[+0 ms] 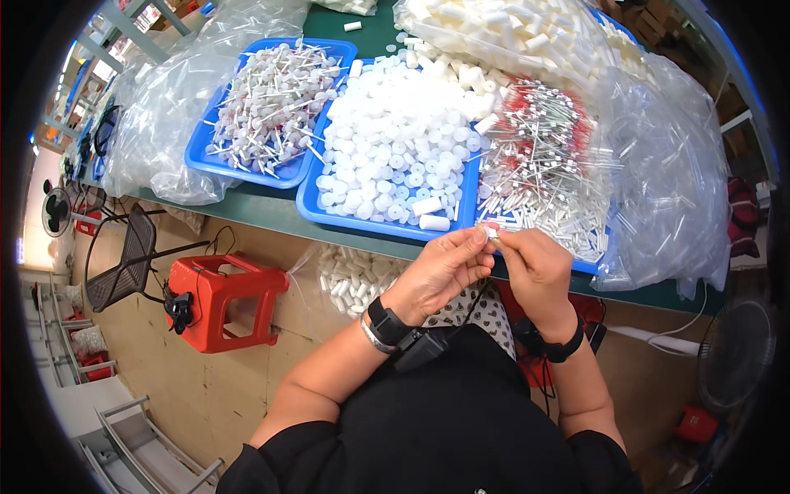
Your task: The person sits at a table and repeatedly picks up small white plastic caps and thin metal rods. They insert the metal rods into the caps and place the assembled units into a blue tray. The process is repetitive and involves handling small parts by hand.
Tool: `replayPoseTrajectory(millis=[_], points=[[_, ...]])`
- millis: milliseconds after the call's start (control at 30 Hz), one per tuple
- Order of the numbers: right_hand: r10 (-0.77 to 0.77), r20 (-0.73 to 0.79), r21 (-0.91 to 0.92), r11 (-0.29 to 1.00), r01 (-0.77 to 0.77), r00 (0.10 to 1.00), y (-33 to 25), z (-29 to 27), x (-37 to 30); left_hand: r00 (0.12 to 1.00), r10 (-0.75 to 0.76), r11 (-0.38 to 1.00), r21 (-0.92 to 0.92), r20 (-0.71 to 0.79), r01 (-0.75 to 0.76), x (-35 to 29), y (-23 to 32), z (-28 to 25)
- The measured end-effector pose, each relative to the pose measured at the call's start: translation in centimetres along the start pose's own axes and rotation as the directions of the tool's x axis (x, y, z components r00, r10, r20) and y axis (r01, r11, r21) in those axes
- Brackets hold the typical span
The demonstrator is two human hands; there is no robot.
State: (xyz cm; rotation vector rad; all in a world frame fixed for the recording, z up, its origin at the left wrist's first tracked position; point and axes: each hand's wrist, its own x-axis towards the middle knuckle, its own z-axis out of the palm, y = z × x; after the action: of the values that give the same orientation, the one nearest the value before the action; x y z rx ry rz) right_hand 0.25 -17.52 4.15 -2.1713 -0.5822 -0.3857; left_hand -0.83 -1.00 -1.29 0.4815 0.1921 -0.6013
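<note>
My left hand and my right hand meet at the near edge of the table, fingertips pinched together around a small white piece. Fingers cover most of it, so its exact kind is hidden. Just beyond them lies a blue tray heaped with translucent white discs, with a few white foam-like cylinders at its near side. To the right, thin metal-stemmed pieces with white and red parts and short white tubes are piled up.
At the left, another blue tray holds assembled stemmed pieces with discs. A plastic bag of white cylinders lies at the back; clear plastic bags flank the trays. A red stool and a bag of white pieces stand below.
</note>
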Motion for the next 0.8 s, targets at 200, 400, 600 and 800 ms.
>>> replayPoseTrajectory(millis=[200, 400, 600, 800], points=[[0.000, 0.003, 0.010, 1.000, 0.000, 1.000, 0.7, 0.4, -0.3, 0.998, 0.064, 0.998, 0.030, -0.024, -0.063, 0.2, 0.2, 0.3], [0.089, 0.100, -0.139, 0.987, -0.075, 0.991, 2.9, -2.7, 1.5, 0.958, 0.251, 0.962, 0.150, -0.138, -0.230, -0.7, 2.6, 0.3], [0.029, 0.329, -0.441, 0.889, 0.126, 0.944, 4.4, -1.7, 1.3, 0.957, 0.263, 0.953, 0.187, -0.123, -0.238, -0.4, 2.3, 0.5], [0.139, 0.364, -0.535, 0.840, 0.085, 0.921, 5.8, -1.0, 1.0, 0.951, 0.267, 0.951, 0.204, -0.155, -0.234, -0.5, 2.2, 0.5]])
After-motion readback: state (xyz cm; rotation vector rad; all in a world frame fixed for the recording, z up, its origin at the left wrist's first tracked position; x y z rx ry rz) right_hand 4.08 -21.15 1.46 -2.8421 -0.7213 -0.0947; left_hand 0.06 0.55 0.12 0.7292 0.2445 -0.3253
